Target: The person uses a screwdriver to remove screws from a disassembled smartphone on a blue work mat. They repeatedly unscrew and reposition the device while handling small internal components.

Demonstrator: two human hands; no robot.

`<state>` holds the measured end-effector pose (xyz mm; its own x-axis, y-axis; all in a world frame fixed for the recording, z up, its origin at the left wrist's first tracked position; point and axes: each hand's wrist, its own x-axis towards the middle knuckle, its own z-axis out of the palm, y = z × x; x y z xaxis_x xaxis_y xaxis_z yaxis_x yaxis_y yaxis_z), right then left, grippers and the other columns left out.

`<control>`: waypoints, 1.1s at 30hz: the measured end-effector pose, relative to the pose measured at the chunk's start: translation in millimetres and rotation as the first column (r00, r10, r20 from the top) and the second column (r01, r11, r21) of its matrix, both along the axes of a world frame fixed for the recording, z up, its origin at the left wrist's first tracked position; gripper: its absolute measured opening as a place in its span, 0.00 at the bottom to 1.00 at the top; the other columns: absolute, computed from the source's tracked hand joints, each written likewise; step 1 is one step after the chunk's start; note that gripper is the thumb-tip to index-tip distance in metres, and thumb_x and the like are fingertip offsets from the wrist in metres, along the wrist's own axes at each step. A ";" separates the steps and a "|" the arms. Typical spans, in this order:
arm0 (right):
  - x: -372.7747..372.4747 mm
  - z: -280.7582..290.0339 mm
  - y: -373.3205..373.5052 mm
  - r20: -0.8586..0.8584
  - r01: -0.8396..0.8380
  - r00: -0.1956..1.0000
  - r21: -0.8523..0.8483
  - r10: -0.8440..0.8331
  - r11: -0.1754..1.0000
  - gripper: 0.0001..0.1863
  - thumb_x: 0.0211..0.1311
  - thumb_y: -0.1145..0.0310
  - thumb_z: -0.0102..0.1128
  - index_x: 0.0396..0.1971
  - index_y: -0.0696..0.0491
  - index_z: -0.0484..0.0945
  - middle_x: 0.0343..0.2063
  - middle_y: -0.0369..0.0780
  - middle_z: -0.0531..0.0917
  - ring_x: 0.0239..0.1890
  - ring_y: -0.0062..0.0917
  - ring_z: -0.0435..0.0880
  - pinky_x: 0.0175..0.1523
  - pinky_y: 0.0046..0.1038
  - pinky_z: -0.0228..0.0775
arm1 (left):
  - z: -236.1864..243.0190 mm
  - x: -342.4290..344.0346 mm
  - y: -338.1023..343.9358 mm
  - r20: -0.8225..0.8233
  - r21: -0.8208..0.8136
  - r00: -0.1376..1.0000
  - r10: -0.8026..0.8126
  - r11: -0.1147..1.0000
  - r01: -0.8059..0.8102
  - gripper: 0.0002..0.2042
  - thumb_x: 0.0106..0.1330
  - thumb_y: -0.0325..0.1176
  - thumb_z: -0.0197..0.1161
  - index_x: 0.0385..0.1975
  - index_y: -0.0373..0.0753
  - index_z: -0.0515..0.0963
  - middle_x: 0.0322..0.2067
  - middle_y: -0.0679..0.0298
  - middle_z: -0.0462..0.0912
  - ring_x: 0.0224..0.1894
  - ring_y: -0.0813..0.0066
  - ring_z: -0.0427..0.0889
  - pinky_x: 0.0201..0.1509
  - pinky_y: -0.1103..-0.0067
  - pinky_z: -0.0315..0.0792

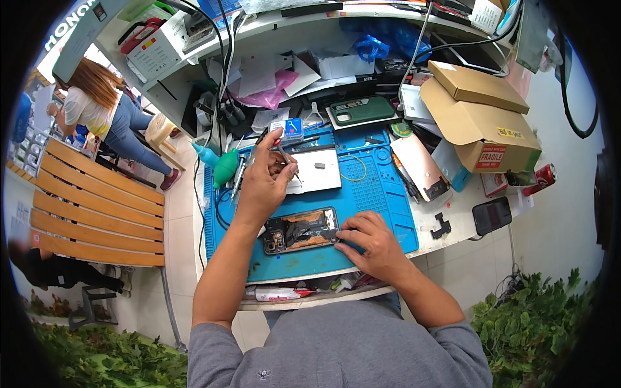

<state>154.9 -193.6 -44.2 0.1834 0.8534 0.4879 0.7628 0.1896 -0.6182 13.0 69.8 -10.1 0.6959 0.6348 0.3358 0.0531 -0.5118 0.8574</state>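
Observation:
My left hand (264,178) is raised over the left part of the blue repair mat (381,194), its fingers closed around a slim metal tool (284,155). From here I cannot tell whether it is a screwdriver or tweezers. Below, an opened phone (301,231) lies on the mat with its insides exposed and its camera block at the left end. My right hand (370,242) grips the phone's right end between thumb and fingers. Behind the phone is a white pad (323,169) with a small grey piece (319,166) on it.
A green air blower (226,169) stands at the mat's left. Behind are a blue-labelled box (293,129) and a green phone case (363,111). To the right lie a pink-gold phone back (417,165), cardboard boxes (482,116), a black bracket (441,226), a dark phone (492,215) and a red can (542,179).

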 end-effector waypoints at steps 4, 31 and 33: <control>1.4 -4.6 -4.0 0.009 -0.008 1.000 0.024 0.007 1.000 0.11 0.58 0.73 0.86 0.40 0.54 0.92 0.41 0.39 0.89 0.49 0.37 0.86 0.57 0.40 0.77 | 3.6 -0.3 -9.0 0.000 -0.037 1.000 0.012 0.999 -0.012 0.38 0.79 0.20 0.71 0.85 0.41 0.62 0.44 0.58 0.93 0.44 0.73 0.95 0.52 0.75 0.89; 1.5 -6.3 -1.9 0.191 -0.066 0.980 0.062 0.053 0.996 0.11 0.57 0.74 0.80 0.41 0.53 0.91 0.37 0.38 0.84 0.47 0.34 0.84 0.60 0.43 0.76 | -19.5 -26.4 -101.2 0.092 -0.383 0.995 -0.038 0.921 0.071 0.39 0.78 0.21 0.74 0.84 0.37 0.59 0.41 0.57 0.91 0.41 0.73 0.95 0.44 0.76 0.93; 1.3 -4.8 -2.1 0.200 -0.072 0.978 0.051 0.061 0.996 0.12 0.57 0.73 0.80 0.42 0.54 0.91 0.37 0.38 0.83 0.47 0.35 0.84 0.61 0.44 0.75 | -21.1 -27.2 -101.9 0.112 -0.396 0.993 -0.043 0.914 0.084 0.39 0.78 0.21 0.73 0.84 0.37 0.59 0.41 0.56 0.91 0.42 0.72 0.95 0.45 0.76 0.93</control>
<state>156.2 -195.7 -49.0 0.0217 0.8298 0.5576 0.8535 0.2751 -0.4426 -14.2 -32.1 -31.2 0.7158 0.6857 0.1320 -0.0631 -0.1247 0.9902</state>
